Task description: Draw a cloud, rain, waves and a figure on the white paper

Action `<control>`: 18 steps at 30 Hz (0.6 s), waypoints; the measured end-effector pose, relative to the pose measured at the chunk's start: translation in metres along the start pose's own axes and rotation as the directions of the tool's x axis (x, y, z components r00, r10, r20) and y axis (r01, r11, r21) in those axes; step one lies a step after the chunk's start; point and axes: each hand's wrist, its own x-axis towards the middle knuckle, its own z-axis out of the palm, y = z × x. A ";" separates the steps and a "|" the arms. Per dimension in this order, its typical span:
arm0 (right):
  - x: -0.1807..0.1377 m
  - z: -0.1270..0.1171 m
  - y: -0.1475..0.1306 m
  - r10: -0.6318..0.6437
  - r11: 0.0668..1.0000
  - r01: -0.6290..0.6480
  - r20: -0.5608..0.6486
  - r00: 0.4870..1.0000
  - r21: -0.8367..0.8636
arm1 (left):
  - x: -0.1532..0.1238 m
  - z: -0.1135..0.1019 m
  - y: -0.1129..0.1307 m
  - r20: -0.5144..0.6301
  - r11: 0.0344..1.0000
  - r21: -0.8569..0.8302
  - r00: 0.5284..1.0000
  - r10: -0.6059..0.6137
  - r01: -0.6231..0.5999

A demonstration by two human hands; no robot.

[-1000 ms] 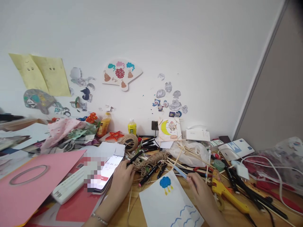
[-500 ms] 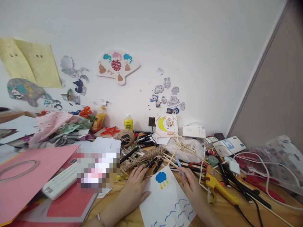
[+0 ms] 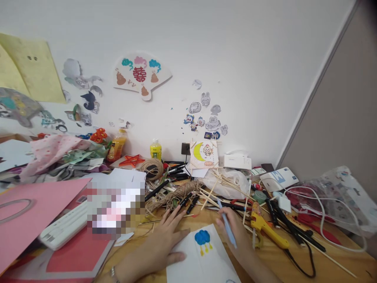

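My left hand lies flat with fingers spread on the left edge of a white sheet of paper that bears a blue cloud drawing with yellow drops. My right hand is closed round a light blue pen, held upright just right of the cloud. The paper rests on the wooden table at the bottom middle. A thin bracelet shows on my left wrist.
Twine, black markers and bamboo sticks lie behind the paper. A yellow glue gun sits right of my right hand. A blurred screen, white keyboard and pink paper lie left. Cables and a plastic bag lie right.
My left hand left the phone and came to rest flat on the paper. My right hand moved the blue pen in beside the cloud drawing. The view drifted right and down.
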 end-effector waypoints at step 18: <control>0.005 0.002 -0.012 -0.359 0.886 0.428 0.316 0.878 -0.180 | 0.007 0.034 -0.021 -0.167 0.975 0.182 0.981 -0.094 0.125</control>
